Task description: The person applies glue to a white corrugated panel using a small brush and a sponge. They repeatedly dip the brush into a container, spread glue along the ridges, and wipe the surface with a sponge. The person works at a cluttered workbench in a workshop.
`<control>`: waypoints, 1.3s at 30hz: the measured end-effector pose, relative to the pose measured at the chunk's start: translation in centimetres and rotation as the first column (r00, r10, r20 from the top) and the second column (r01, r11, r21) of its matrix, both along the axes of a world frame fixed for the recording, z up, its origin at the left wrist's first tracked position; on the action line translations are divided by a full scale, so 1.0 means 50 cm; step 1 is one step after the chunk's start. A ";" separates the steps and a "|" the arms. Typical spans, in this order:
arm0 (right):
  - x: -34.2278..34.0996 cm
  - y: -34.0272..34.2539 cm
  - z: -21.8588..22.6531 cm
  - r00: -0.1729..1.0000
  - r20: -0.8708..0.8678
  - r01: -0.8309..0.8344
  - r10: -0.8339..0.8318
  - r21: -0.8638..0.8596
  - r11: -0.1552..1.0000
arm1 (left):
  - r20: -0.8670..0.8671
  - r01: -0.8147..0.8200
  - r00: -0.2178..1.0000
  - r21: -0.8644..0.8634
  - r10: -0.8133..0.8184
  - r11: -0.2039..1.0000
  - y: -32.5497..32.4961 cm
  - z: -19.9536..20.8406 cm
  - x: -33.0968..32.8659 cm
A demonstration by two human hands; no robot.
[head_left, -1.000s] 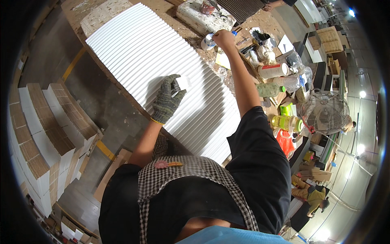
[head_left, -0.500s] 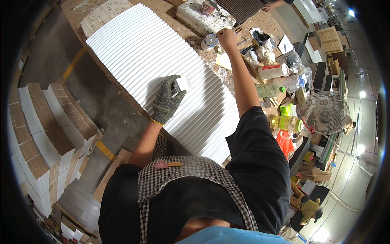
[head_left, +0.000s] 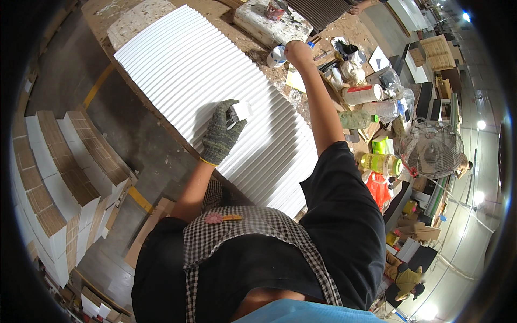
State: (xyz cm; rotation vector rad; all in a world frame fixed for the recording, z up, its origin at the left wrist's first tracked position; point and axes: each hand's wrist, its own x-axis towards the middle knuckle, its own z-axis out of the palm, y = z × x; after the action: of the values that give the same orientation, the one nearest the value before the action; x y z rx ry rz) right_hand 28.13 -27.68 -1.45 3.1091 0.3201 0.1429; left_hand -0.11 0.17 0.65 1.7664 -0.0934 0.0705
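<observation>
The gloved left hand (head_left: pixel 222 132) is gripping a small white piece (head_left: pixel 242 111), thumb and fingers clamping it, over the white ribbed panel (head_left: pixel 199 70), which is lying on the table (head_left: pixel 218 21). I think this hand should be pressing only lightly, so that the ribs are not getting marks. Farther away, the bare right hand (head_left: pixel 299 53) is curling beside the cup (head_left: pixel 276 57); whether its fingers are pinching something, I cannot tell. It should be moving gently, so that the cup is not tipping.

strips (head_left: pixel 204 70) on workbench (head_left: pixel 358 32), bottles (head_left: pixel 355 119) right, stacks (head_left: pixel 62 161) left, fan (head_left: pixel 431 148) beyond bottles
</observation>
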 end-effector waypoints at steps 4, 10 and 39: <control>0.001 -0.001 0.014 0.999 0.037 -0.016 0.013 0.071 0.997 | 0.032 -0.003 1.000 0.029 0.002 1.000 -0.001 0.000 0.000; -0.006 0.016 0.000 0.974 0.021 -0.224 0.224 0.179 0.958 | -0.036 0.024 0.999 -0.009 -0.024 1.000 0.001 0.006 -0.001; -0.048 0.009 -0.002 0.998 -0.013 -0.054 0.057 0.167 0.985 | 0.018 -0.004 1.000 0.008 0.004 1.000 -0.003 -0.007 0.001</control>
State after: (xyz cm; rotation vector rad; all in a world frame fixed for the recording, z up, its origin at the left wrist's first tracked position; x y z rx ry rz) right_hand 25.72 -27.22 -1.55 3.2693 0.4172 0.1503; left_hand -0.05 0.02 0.28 1.7744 -0.1033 0.0897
